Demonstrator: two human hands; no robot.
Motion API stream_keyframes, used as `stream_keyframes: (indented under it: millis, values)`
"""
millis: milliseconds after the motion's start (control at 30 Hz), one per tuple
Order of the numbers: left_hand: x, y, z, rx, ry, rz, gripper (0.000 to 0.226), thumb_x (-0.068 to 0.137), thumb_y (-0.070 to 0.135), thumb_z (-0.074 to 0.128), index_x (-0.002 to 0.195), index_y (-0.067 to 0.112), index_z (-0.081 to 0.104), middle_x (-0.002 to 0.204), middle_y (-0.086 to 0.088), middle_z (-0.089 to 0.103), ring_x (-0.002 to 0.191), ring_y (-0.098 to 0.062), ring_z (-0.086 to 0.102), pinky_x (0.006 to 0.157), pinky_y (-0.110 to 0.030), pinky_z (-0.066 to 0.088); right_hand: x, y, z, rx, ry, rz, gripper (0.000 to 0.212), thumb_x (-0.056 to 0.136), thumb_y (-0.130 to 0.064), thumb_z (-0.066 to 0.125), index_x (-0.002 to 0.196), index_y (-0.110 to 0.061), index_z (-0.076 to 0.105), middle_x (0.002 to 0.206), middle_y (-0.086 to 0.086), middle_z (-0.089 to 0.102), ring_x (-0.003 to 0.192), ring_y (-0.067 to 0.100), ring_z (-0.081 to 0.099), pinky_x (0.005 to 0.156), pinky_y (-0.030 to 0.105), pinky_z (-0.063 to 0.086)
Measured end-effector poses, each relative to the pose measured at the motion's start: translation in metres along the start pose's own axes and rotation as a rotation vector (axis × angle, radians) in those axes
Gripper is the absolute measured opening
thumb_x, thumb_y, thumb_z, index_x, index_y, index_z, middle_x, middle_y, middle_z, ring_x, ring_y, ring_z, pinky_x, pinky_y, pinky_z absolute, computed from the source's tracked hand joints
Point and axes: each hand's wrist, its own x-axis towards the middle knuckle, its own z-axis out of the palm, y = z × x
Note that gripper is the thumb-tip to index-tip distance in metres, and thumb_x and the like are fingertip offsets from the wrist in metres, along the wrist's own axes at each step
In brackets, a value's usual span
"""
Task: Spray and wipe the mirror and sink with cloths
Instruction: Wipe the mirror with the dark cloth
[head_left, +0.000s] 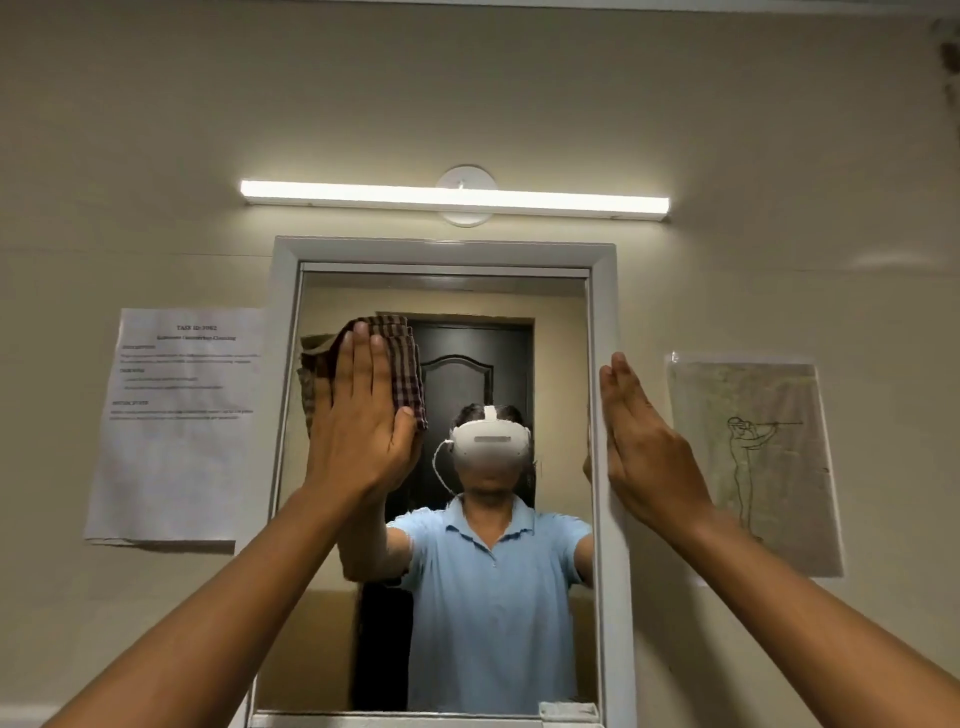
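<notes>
Against the upper left part of the mirror (493, 322), the left hand (358, 415) is pressing a checked cloth (405, 364) flat to the glass, its fingers lying straight and close together and its thumb resting along the cloth's right edge; nothing is being gripped, only pushed. Judging by its folds and the way it is bunching out past the fingertips and to the left of the palm, the cloth is looking soft, light and limp, so it is likely needing a broad flat palm over its middle rather than a pinch at a corner, or it may be sliding out from under the hand on the smooth glass. Most of the cloth is lying under and just above the palm, between hand and mirror. At the other side, the right hand (644, 447) is resting edge-on with straight fingers against the right side of the white frame (605, 312), holding nothing and seemingly steadying the mirror, which is probably rigid and fragile. Neither sink nor spray bottle is showing in this view.
</notes>
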Motion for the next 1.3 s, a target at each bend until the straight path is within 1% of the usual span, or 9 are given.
stream_keyframes:
  millis: [167,367,567,667,833,967,1033,1133,1300]
  values:
    - [0.02,0.049,0.002,-0.028,-0.038,0.036,0.08,0.094,0.045,0.023,0.155,0.014,-0.018,0.163,-0.007,-0.024,0.15,-0.019,-0.023,0.124,-0.047,-0.006,-0.004,0.003,-0.002,-0.024,-0.046,-0.006,0.078,0.089,0.003,0.043,0.156,-0.017,0.009,0.164,-0.003,-0.001,0.144,0.019,0.029,0.082,0.034,0.057]
    - [0.059,0.111,0.011,-0.061,-0.073,0.163,0.077,0.097,0.046,0.02,0.154,0.013,-0.019,0.163,-0.008,-0.024,0.151,-0.02,-0.021,0.122,-0.045,-0.01,-0.004,0.005,-0.006,-0.035,-0.072,-0.02,0.08,0.087,0.003,0.04,0.156,-0.017,0.006,0.164,-0.004,-0.006,0.149,0.016,0.015,0.086,0.03,0.053]
    - [0.07,0.165,0.021,-0.037,-0.076,0.249,0.074,0.097,0.045,0.018,0.156,0.011,-0.013,0.164,-0.009,-0.018,0.152,-0.021,-0.016,0.123,-0.046,-0.01,-0.006,0.006,-0.009,-0.036,-0.083,-0.033,0.077,0.089,0.0,0.04,0.156,-0.016,0.006,0.164,-0.001,-0.003,0.149,0.018,0.015,0.098,0.036,0.05]
    - [0.066,0.165,0.022,-0.02,-0.085,0.273,0.074,0.096,0.045,0.016,0.156,0.01,-0.011,0.165,-0.011,-0.016,0.152,-0.022,-0.013,0.123,-0.048,-0.007,-0.008,0.007,-0.011,-0.039,-0.102,-0.037,0.077,0.089,0.0,0.04,0.156,-0.017,0.006,0.164,-0.001,-0.002,0.149,0.019,0.017,0.094,0.04,0.054]
    - [0.036,0.16,0.028,-0.007,-0.062,0.332,0.073,0.097,0.043,0.017,0.157,0.009,-0.006,0.165,-0.012,-0.012,0.153,-0.024,-0.01,0.123,-0.046,-0.007,-0.014,0.006,-0.01,-0.012,-0.089,-0.031,0.073,0.093,-0.001,0.038,0.156,-0.016,0.006,0.164,-0.001,0.0,0.149,0.016,0.016,0.098,0.036,0.05]
    - [0.001,0.156,0.032,-0.005,-0.093,0.378,0.072,0.098,0.041,0.022,0.157,0.009,-0.004,0.165,-0.012,-0.011,0.153,-0.024,-0.013,0.123,-0.044,-0.012,-0.02,-0.001,-0.008,0.02,-0.05,-0.019,0.069,0.098,-0.01,0.041,0.157,-0.02,0.006,0.164,-0.004,0.001,0.141,0.02,0.037,0.087,0.032,0.054]
    - [-0.013,0.153,0.032,0.007,-0.115,0.405,0.071,0.099,0.04,0.024,0.157,0.009,-0.003,0.165,-0.012,-0.012,0.153,-0.024,-0.013,0.123,-0.045,-0.012,-0.025,-0.003,-0.007,0.037,-0.043,-0.019,0.069,0.099,-0.013,0.041,0.157,-0.022,0.004,0.164,-0.006,0.0,0.14,0.02,0.039,0.087,0.033,0.054]
    - [-0.019,0.147,0.031,0.031,-0.145,0.445,0.071,0.1,0.04,0.025,0.157,0.01,-0.004,0.165,-0.011,-0.011,0.153,-0.024,-0.012,0.123,-0.047,-0.009,-0.032,-0.006,-0.003,0.04,-0.035,-0.003,0.072,0.099,-0.013,0.045,0.157,-0.022,0.003,0.164,-0.006,-0.002,0.142,0.021,0.036,0.091,0.033,0.053]
    - [0.006,0.13,0.024,0.065,-0.135,0.505,0.071,0.1,0.043,0.027,0.158,0.012,0.0,0.166,-0.01,-0.005,0.154,-0.024,-0.006,0.124,-0.047,-0.006,-0.034,-0.013,0.004,0.018,-0.012,0.029,0.084,0.09,0.0,0.051,0.156,-0.018,0.002,0.164,0.001,-0.001,0.139,0.026,0.039,0.083,0.03,0.057]
